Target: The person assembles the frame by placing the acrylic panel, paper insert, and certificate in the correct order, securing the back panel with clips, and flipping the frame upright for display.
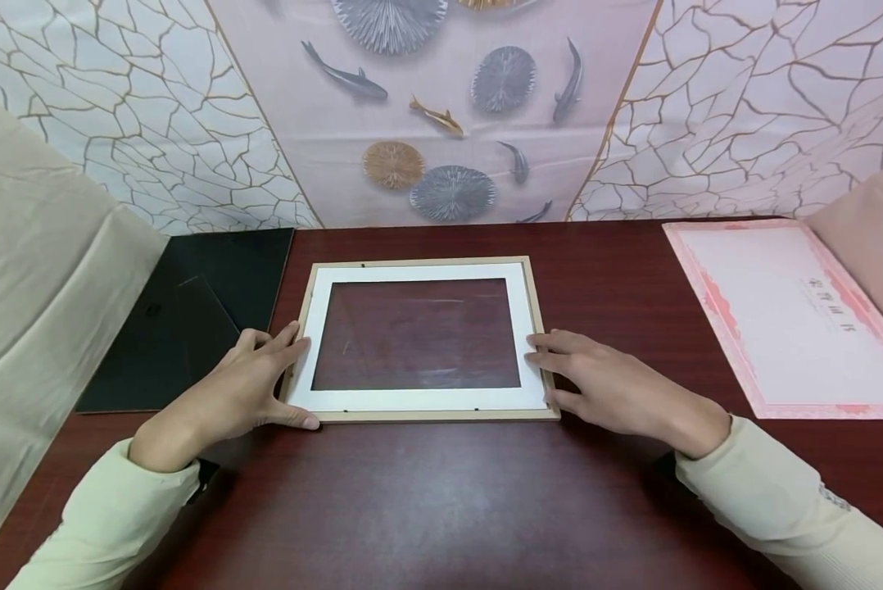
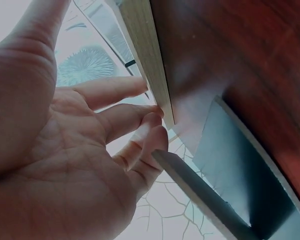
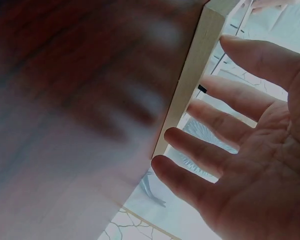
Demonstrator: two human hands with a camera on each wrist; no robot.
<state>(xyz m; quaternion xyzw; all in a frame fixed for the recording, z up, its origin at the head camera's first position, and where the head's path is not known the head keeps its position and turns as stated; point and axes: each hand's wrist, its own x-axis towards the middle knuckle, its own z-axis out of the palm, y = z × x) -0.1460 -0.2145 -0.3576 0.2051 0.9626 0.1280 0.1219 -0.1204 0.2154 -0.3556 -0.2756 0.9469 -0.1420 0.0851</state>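
Observation:
A light wooden picture frame [image 1: 423, 416] lies flat on the table, with a white mat [image 1: 412, 401] inside it. Through the mat's rectangular opening shows the dark red tabletop, with faint reflections as of a clear pane. My left hand [image 1: 244, 383] rests at the frame's left side, its fingertips on the edge and the thumb by the near left corner. On the opposite side my right hand [image 1: 607, 378] touches the right edge with extended fingers. Both wrist views show fingertips against the wooden edge [image 2: 149, 55]. Small dark tabs stick out along the frame's inner edge.
A black backing board [image 1: 135, 352] with a stand leg [image 1: 207, 307] lies left of the frame, close to my left hand. At the right lies a pink-bordered white sheet [image 1: 773, 319] with printed characters. A patterned cloth [image 1: 449, 98] hangs behind the table.

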